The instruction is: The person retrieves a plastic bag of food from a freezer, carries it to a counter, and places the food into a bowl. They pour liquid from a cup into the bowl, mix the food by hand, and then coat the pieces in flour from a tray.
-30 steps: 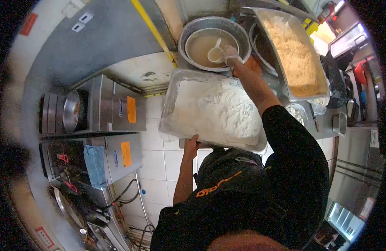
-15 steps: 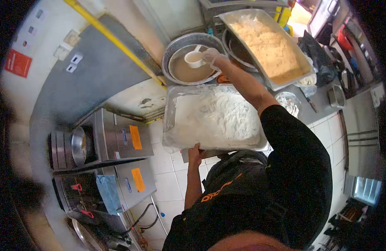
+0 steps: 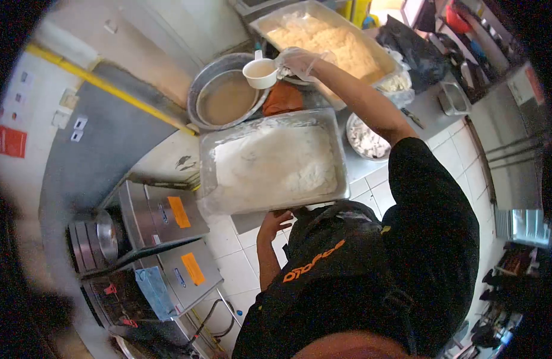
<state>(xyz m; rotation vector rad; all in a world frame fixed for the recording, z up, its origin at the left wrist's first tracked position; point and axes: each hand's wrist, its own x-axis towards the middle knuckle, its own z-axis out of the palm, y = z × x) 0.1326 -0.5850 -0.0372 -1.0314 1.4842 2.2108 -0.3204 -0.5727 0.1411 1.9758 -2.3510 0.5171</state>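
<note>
A white cup [image 3: 260, 73] is held in my right hand [image 3: 297, 64], which wears a clear plastic glove and is closed on it. The cup is above the right rim of a metal bowl [image 3: 194, 99] with cloudy brownish liquid inside. Below the bowl lies a large tray [image 3: 343, 161] of white flour-like powder [image 3: 270, 161]. My left hand [image 3: 276, 224] is bare at the tray's near edge, its fingers apart and holding nothing visible. An orange-brown cloth [image 3: 283, 99] lies between the bowl and the second tray.
A second tray [image 3: 387, 57] of pale yellow crumbly food stands at the back. To the right are a bowl of white pieces [image 3: 367, 140], a black bag [image 3: 414, 51] and a small metal container [image 3: 454, 99]. Steel cabinets [image 3: 162, 209] stand on the left.
My right hand has moved the cup from over the liquid to the bowl's right rim. My left hand's fingers have spread at the tray's edge. The whole view has shifted.
</note>
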